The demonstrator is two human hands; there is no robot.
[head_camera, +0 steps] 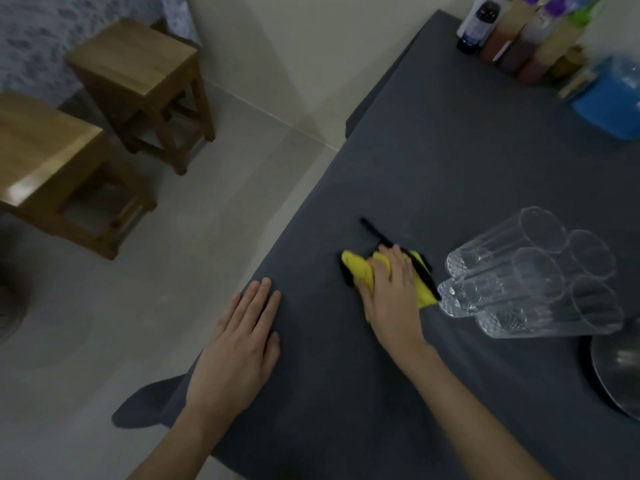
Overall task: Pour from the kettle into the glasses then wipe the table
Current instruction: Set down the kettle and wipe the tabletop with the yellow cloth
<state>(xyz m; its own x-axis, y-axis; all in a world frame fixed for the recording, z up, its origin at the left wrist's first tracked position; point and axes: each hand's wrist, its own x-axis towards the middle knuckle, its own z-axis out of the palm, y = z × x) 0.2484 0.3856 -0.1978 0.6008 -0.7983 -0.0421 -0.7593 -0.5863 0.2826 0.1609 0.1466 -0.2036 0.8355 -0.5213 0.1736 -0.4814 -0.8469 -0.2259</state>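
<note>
My right hand (393, 296) presses down on a yellow cloth with black trim (360, 270) on the dark grey table (450, 161). A black strap of the cloth trails away from the fingers. Just to the right of the cloth stand several clear ribbed glasses (526, 275) in a tight group. My left hand (239, 344) lies flat with fingers together on the table near its left edge, holding nothing. A metal kettle (620, 375) shows partly at the right edge, close to me.
Bottles (519, 36) and a blue container (609, 98) stand at the table's far right corner. Two wooden stools (138, 88) (52, 161) are on the tiled floor to the left. The table's left edge runs diagonally beside my left hand.
</note>
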